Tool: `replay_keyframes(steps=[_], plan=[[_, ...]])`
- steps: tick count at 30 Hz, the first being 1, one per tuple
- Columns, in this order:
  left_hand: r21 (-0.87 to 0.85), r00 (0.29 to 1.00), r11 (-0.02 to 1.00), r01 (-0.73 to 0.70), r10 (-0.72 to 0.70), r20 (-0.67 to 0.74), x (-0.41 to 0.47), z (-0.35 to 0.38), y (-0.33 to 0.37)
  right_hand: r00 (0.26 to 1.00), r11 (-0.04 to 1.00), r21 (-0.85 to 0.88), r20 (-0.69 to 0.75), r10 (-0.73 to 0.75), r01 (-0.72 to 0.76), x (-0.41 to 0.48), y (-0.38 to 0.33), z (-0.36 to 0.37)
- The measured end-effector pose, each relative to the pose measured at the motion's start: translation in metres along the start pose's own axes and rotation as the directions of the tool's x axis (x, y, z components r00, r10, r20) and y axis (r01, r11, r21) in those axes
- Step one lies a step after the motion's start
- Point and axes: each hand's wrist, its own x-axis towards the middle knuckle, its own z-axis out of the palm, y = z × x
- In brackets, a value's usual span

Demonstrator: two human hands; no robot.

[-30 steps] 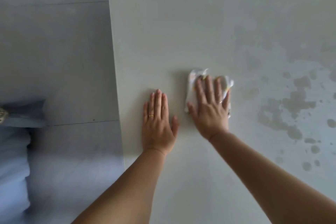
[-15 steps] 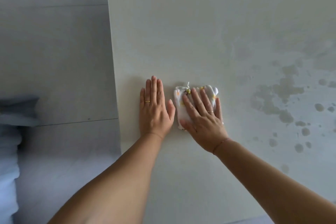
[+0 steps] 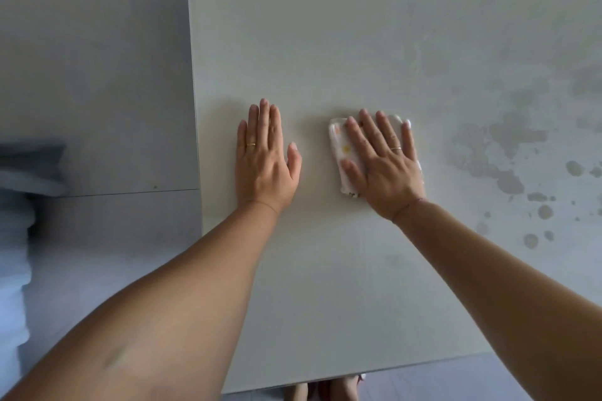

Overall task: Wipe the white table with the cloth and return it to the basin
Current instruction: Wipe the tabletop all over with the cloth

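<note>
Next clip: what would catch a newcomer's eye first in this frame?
Two bare hands lie flat on the white table, near its left edge. The left hand rests on bare tabletop, and the right hand beside it presses down on a folded cloth. Further right, grey blotches mottle the surface.

Small white cloth point(image 3: 338, 143) with orange spots, folded into a pad, lying flat on the table point(image 3: 358, 42), left of centre, mostly covered by the flat right hand point(image 3: 387, 169). White, smooth tabletop, blotched with grey wet patches and droplets off to the right.
</note>
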Motion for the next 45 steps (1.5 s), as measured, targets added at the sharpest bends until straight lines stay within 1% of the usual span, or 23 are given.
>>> replay_keyframes(steps=[3,4,5,7,9,11,13,16,18,21,23,24,26,28,30,31,33,35,37,39,40,42,45], plan=[[0.013,1.0,1.0,0.001,-0.001,-0.007,0.001,0.002,0.0,0.969,0.969,0.027,-0.016,0.246,-0.245,-0.011,-0.016,0.003],[0.026,1.0,1.0,0.0,0.0,-0.003,0.0,0.003,0.0,0.963,0.963,0.025,-0.014,0.268,-0.268,-0.02,-0.03,0.005],[0.041,1.0,0.999,0.002,-0.002,0.002,0.0,0.003,0.0,0.974,0.974,0.022,-0.006,0.228,-0.227,-0.032,-0.045,0.007],[0.08,1.0,0.997,0.007,-0.008,0.019,-0.001,0.003,0.001,0.999,1.0,-0.001,0.024,0.031,-0.031,-0.056,-0.059,0.009],[0.115,0.998,0.993,0.015,-0.021,0.052,-0.002,0.001,0.002,0.985,0.985,-0.041,0.051,-0.165,0.167,-0.065,-0.039,0.005],[0.13,0.996,0.991,0.035,-0.045,0.077,-0.007,-0.003,0.003,0.972,0.969,-0.083,0.072,-0.225,0.231,-0.066,-0.01,-0.002],[0.096,0.997,0.995,0.04,-0.046,0.064,-0.022,-0.01,0.002,0.991,0.99,-0.075,0.063,-0.118,0.123,-0.067,0.011,-0.006],[0.03,0.999,1.0,-0.003,0.002,0.043,-0.073,-0.017,0.005,0.974,0.975,0.007,0.046,0.224,-0.224,-0.078,-0.006,-0.001],[0.01,0.997,0.999,-0.03,0.03,0.069,-0.112,-0.016,0.014,0.956,0.957,0.025,0.046,0.289,-0.29,-0.093,-0.04,0.004],[0.001,0.992,1.0,0.003,-0.003,0.125,-0.148,-0.011,0.022,0.997,0.999,0.014,0.064,-0.045,0.044,-0.127,-0.064,0.01],[0.041,0.991,0.999,0.008,-0.013,0.133,-0.154,-0.008,0.022,0.966,0.967,-0.016,0.066,-0.252,0.253,-0.131,-0.04,0.01],[0.058,0.991,0.998,0.006,-0.013,0.13,-0.154,-0.007,0.021,0.955,0.956,-0.038,0.076,-0.288,0.291,-0.13,-0.027,0.008],[0.061,0.992,0.998,0.008,-0.016,0.128,-0.152,-0.006,0.022,0.978,0.979,-0.054,0.078,-0.194,0.198,-0.128,-0.008,0.005],[0.058,0.99,0.998,0.016,-0.024,0.142,-0.152,-0.007,0.023,0.996,0.999,0.006,0.077,0.052,-0.052,-0.133,-0.01,0.004],[0.062,0.988,0.998,0.024,-0.033,0.152,-0.153,-0.009,0.024,0.957,0.956,0.062,0.064,0.283,-0.287,-0.146,-0.037,0.007],[0.066,0.987,0.997,0.026,-0.036,0.159,-0.153,-0.01,0.024,0.945,0.944,0.069,0.071,0.318,-0.322,-0.155,-0.055,0.009],[0.065,0.982,0.997,0.031,-0.042,0.182,-0.152,-0.012,0.024,0.976,0.975,0.077,0.087,0.2,-0.207,-0.179,-0.089,0.013],[0.048,0.979,0.998,0.041,-0.05,0.196,-0.151,-0.014,0.025,0.996,0.997,0.077,0.09,-0.027,0.02,-0.204,-0.101,0.016],[0.033,0.978,0.998,0.051,-0.056,0.203,-0.151,-0.015,0.025,0.967,0.973,0.043,0.109,-0.231,0.227,-0.212,-0.08,0.016],[0.024,0.98,0.999,0.045,-0.049,0.194,-0.152,-0.015,0.025,0.949,0.955,-0.007,0.114,-0.294,0.297,-0.21,-0.047,0.014],[0.023,0.982,0.999,0.038,-0.042,0.186,-0.153,-0.015,0.025,0.967,0.971,-0.014,0.098,-0.236,0.238,-0.21,-0.031,0.012],[0.026,0.985,0.999,0.036,-0.04,0.169,-0.153,-0.014,0.024,0.997,1.0,0.015,0.078,0.015,-0.016,-0.213,-0.016,0.01],[0.036,0.986,0.999,0.033,-0.038,0.161,-0.154,-0.012,0.024,0.931,0.928,0.077,0.056,0.36,-0.363,-0.221,-0.055,0.016]])
